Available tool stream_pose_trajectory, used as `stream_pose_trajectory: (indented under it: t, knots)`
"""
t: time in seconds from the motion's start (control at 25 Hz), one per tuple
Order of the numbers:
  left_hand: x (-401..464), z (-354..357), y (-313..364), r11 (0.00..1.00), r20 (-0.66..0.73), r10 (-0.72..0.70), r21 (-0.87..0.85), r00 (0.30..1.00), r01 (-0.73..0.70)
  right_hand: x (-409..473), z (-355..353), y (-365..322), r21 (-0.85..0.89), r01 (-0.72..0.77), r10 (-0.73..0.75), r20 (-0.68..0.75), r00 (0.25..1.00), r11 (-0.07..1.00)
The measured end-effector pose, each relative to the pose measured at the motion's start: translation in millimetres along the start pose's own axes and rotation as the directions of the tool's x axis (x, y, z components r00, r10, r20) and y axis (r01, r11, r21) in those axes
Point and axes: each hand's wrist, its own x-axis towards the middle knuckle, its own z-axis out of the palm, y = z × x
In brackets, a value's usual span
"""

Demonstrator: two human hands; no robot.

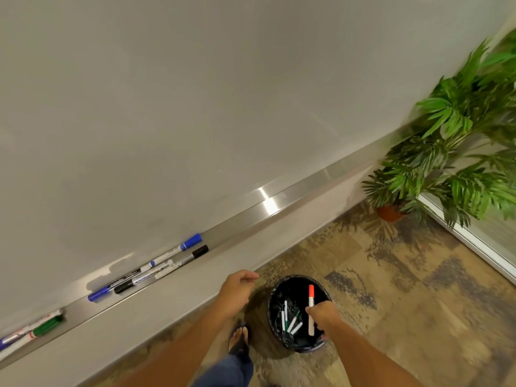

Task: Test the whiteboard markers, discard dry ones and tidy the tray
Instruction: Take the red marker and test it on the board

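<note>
Red-capped white marker [311,308] is pinched by right hand [324,317] over the round black bin [279,291]; best released dead centre.

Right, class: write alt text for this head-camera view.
A right hand holds a red-capped marker over a black bin of discarded markers; the left hand hangs loose. More markers lie in the whiteboard tray.

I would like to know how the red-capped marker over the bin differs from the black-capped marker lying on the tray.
The red-capped marker is gripped in the right hand above the bin; the black-capped marker lies untouched on the tray. The red-capped marker points roughly up the picture; the black-capped one runs along the tray. Their caps differ in colour. Both are capped, with pale barrels.
</note>
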Motion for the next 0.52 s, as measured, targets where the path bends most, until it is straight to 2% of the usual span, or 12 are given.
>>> stream_pose_trajectory:
  t: [0.12,0.36,0.52]
  knots:
    - [1,5,-4,1.0,0.016,0.002,0.005,1.0,-0.002,11,0,-3,0.057,-0.068,0.068,0.002,0.998,0.996]
    - [-3,1,-9,1.0,-0.023,0.004,0.003,1.0,-0.004,23,-6,3,-0.021,-0.023,0.023,-0.014,1.0,1.0]
    - [-12,-3,-11,1.0,-0.066,0.008,-0.009,0.998,-0.008,10,-4,5,-0.009,-0.026,0.027,0.049,0.998,1.0]
